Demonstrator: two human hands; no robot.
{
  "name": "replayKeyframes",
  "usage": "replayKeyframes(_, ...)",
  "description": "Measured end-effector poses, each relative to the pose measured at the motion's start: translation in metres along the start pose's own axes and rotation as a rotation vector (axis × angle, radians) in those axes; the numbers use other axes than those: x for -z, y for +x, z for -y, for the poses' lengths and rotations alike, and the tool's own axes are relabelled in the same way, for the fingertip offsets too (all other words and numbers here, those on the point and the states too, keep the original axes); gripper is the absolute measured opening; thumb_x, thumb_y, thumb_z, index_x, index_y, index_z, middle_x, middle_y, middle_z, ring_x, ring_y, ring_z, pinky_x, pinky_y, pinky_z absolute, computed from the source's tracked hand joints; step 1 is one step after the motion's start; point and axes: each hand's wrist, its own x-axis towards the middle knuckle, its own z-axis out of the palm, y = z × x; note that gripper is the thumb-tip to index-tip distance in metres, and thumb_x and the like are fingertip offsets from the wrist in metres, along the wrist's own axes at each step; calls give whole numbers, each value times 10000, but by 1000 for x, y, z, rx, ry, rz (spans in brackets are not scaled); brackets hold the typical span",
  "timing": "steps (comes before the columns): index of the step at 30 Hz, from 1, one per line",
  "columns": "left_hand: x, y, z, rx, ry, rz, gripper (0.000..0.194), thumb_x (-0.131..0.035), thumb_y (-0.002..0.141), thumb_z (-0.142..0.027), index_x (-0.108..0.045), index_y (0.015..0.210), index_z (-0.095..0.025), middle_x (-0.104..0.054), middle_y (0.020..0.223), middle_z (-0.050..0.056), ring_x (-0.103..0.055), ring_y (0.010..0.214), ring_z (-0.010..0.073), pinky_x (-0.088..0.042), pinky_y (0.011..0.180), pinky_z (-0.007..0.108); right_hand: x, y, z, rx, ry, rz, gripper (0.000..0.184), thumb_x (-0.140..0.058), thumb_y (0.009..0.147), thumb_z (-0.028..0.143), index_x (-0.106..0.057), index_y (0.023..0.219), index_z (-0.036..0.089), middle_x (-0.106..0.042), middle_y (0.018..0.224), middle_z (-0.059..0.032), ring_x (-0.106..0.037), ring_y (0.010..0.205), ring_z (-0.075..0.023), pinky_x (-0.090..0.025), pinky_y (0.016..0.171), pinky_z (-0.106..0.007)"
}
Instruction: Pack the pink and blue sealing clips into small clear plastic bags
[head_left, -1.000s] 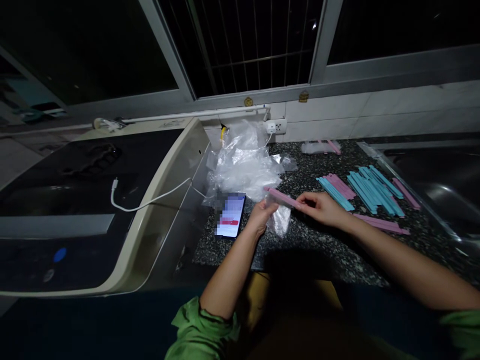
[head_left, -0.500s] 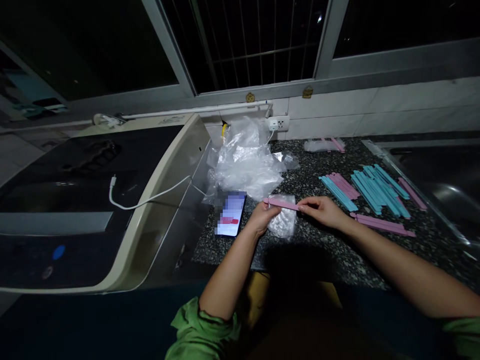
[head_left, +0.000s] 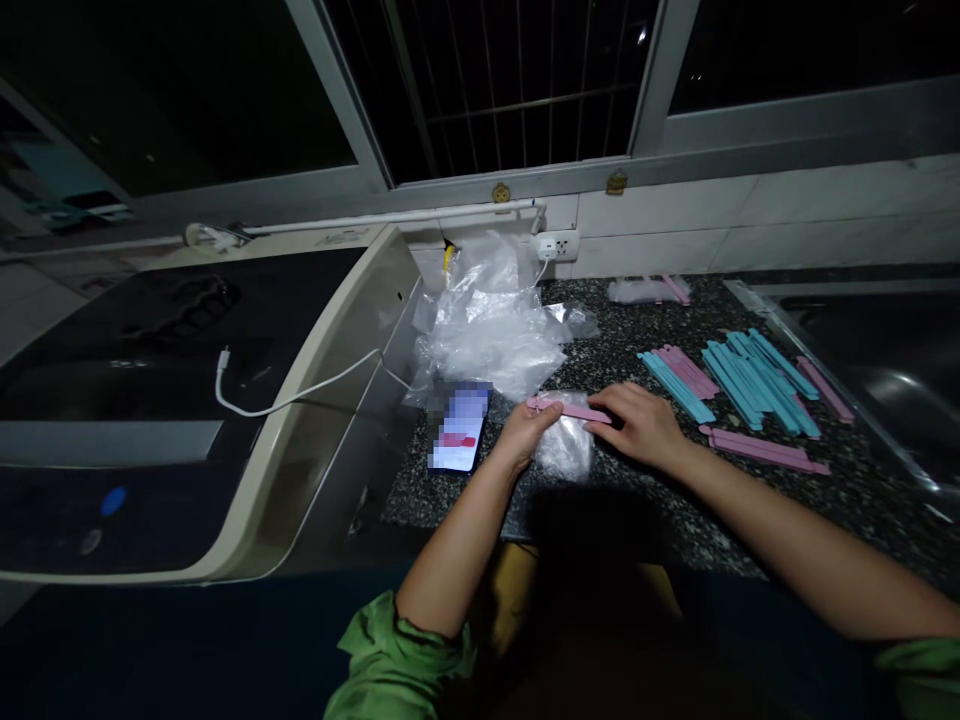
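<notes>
A long pink bag clip (head_left: 574, 410) lies level over a small clear plastic bag (head_left: 564, 448) on the counter. My left hand (head_left: 525, 432) pinches the clip's left part, thumb on top. At the clip's right end is my right hand (head_left: 641, 425), its fingers above and thumb below, spread apart around the tip; whether they touch it I cannot tell. More clips lie to the right: blue ones (head_left: 757, 380) in a pile and pink ones (head_left: 765, 450) around them.
A phone (head_left: 459, 428) with a lit screen lies left of my left hand. Behind it is a heap of clear plastic bags (head_left: 487, 330). A washing machine (head_left: 300, 430) with a white cable (head_left: 300, 408) stands left. A metal sink (head_left: 892, 370) is at right. A wrapped packet (head_left: 637, 291) lies near the wall.
My right hand's fingers have loosened from a pinch on the clip's right end and spread around it. The clip's right end sits slightly further right. My left hand keeps its hold.
</notes>
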Motion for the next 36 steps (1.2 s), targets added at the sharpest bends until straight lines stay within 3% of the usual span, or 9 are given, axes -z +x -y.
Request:
replayKeyframes(4, 1, -1, 1, -9, 8, 43, 343, -774, 491, -347, -645, 721, -126, -621, 623, 25, -524, 585, 136, -393, 623, 257, 0, 0, 1, 29, -53, -15, 253, -488, 847, 370, -679, 868, 205, -682, 814, -80, -591, 776, -206, -448, 673, -316)
replayKeyframes(9, 4, 3, 4, -26, 150, -22, 224, -691, 526, -188, -652, 742, -147, -592, 602, -15, -497, 600, 127, -378, 646, 243, -1, -1, 1, 50, 55, -138, 230, -506, 844, 338, -674, 891, 188, -681, 838, -83, -611, 796, -188, -467, 717, -295)
replayKeyframes(13, 4, 3, 2, -80, 125, -6, 258, -699, 502, -138, -643, 753, -142, -627, 676, 4, -538, 702, 145, -386, 716, 243, -7, -2, 1, 78, 60, -134, 215, -513, 841, 319, -671, 897, 184, -674, 826, -78, -617, 772, -178, -475, 684, -280)
replayKeyframes(19, 3, -1, -5, -2, -77, 79, 242, -719, 457, -197, -619, 666, -126, -589, 571, -20, -508, 555, 107, -387, 611, 231, -14, -3, -5, 108, 14, -231, 167, -553, 825, 305, -671, 862, 194, -670, 790, -50, -615, 727, -159, -477, 647, -262)
replayKeyframes(25, 1, 4, -5, 19, -354, -104, 304, -706, 557, -431, -611, 626, -150, -611, 562, 27, -609, 719, 194, -437, 721, 291, -12, -4, -6, 108, 2, -232, 158, -544, 836, 295, -675, 870, 213, -668, 791, -43, -616, 728, -155, -482, 646, -259)
replayKeyframes(28, 1, 5, -3, -43, -281, -104, 334, -720, 564, -457, -609, 620, -147, -622, 577, 29, -610, 717, 195, -433, 692, 285, -13, -4, -6, 97, -4, -229, 160, -549, 833, 298, -675, 884, 215, -664, 789, -43, -616, 720, -156, -483, 641, -264)
replayKeyframes(32, 3, 5, 1, -78, -115, -112, 369, -748, 527, -463, -612, 600, -127, -605, 538, 7, -544, 559, 141, -393, 579, 250, -14, -4, -8, 104, 93, -223, 181, -547, 834, 285, -648, 965, 215, -640, 820, -54, -613, 752, -165, -502, 656, -280)
replayKeyframes(36, 6, 9, 3, -99, -120, -215, 395, -717, 552, -502, -604, 616, -129, -593, 532, 2, -546, 562, 147, -378, 563, 246, -14, -2, -12, 78, 211, -225, 382, -626, 773, 334, -559, 1125, 202, -595, 963, -89, -598, 799, -184, -526, 672, -323)
